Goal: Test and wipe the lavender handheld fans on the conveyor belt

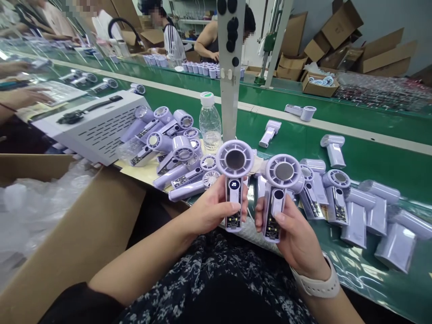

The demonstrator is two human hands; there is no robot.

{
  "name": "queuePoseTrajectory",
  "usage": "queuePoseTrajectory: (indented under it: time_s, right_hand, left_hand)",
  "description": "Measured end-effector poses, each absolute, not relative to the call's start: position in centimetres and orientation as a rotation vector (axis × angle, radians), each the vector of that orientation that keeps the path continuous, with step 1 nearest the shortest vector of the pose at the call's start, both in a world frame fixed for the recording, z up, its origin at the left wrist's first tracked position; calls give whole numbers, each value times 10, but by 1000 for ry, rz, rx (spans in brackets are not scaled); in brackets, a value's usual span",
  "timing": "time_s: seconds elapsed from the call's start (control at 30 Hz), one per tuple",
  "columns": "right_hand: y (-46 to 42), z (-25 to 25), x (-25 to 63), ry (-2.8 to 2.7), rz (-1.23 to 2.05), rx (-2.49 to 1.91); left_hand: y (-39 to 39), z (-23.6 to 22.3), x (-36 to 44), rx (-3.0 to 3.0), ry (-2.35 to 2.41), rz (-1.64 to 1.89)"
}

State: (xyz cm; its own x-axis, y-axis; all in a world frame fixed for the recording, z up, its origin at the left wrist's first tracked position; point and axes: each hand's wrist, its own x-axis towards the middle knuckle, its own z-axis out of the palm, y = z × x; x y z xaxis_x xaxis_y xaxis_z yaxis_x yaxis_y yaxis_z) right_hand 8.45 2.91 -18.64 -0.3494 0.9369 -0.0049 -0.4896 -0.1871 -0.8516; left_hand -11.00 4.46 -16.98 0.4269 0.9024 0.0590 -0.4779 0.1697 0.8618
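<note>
My left hand (216,204) is wrapped round the handle of a lilac handheld fan (235,157), its round head up. The small display on that fan reads 20, and my thumb lies across the handle below it. Another lilac handheld fan (283,170) is gripped in my right hand (297,229), with its display dark. Both handles have exposed circuit boards at the lower front. Left of my hands lies a heap of similar fans (182,153), several with open handles. More fans (337,191) stand or lie just right of my right hand.
A clear water bottle (209,121) stands by a metal post (230,81). A white vented metal box (104,126) sits at left, above a cardboard box (84,225) of plastic bags. Beyond the green conveyor (371,148), people work near cardboard boxes. A co-worker's hand (33,95) is at far left.
</note>
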Motion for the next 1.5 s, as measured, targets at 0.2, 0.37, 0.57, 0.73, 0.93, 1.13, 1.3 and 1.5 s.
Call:
queuePoseTrajectory:
  time_s: [0.2, 0.37, 0.57, 0.73, 0.93, 1.13, 1.3, 1.5]
  right_hand:
    - [30, -193, 81, -979, 1630, -786]
    - [26, -194, 88, -1021, 1640, -792]
    - [32, -191, 90, -1062, 1595, -791]
    - [34, -192, 90, -982, 1657, -770]
    - [33, -190, 90, -988, 1681, -751]
    - [32, -191, 89, -972, 1663, -737]
    - [31, -197, 90, -896, 1719, -675]
    - [25, -192, 90, -726, 1727, -733]
  left_hand:
    - [52, -177, -106, 842, 669, 1169]
    - [52, -182, -110, 974, 606, 1089]
    - [52, -178, -112, 1235, 684, 1038]
    - [52, -174, -110, 1257, 694, 1029]
    - [50, -171, -109, 1214, 729, 1034]
    - [49, -178, -110, 1145, 655, 1033]
    - [49, -182, -108, 1146, 809, 1055]
    - [46, -176, -100, 1001, 770, 1073]
